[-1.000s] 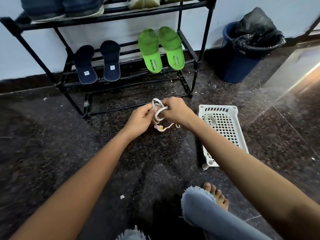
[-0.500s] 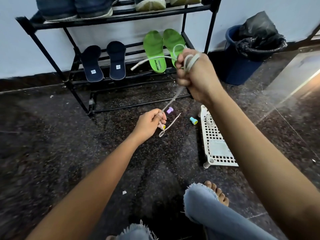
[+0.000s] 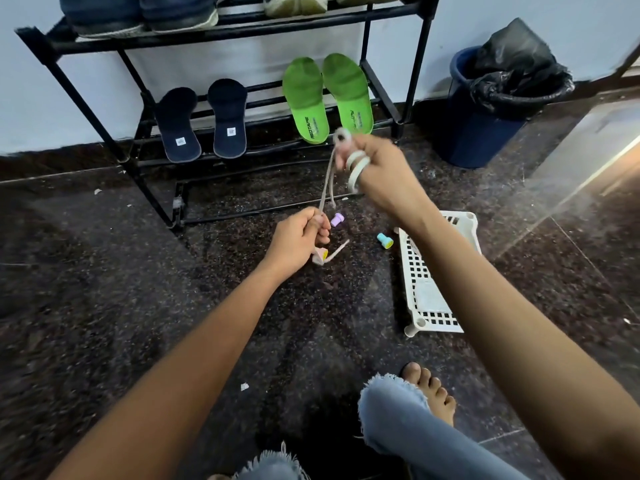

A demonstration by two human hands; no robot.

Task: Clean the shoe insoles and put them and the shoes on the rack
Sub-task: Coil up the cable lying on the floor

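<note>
The floor point(image 3: 104, 306) is polished, glossy stone; the rack point(image 3: 242, 27) is matt metal tubing. The green insoles point(image 3: 304, 98) look like smooth matt foam, the navy insoles point(image 3: 227, 116) cloth-faced. The basket point(image 3: 433, 299) is perforated plastic, the lace point(image 3: 325, 181) flat woven cloth, the bin liner point(image 3: 519, 74) glossy crinkled plastic.

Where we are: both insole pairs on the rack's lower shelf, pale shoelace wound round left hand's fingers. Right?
No. Head view: the pale flat shoelace is wound round fingers of the right hand; the left hand only pinches its lower part. Rest stands.
</note>
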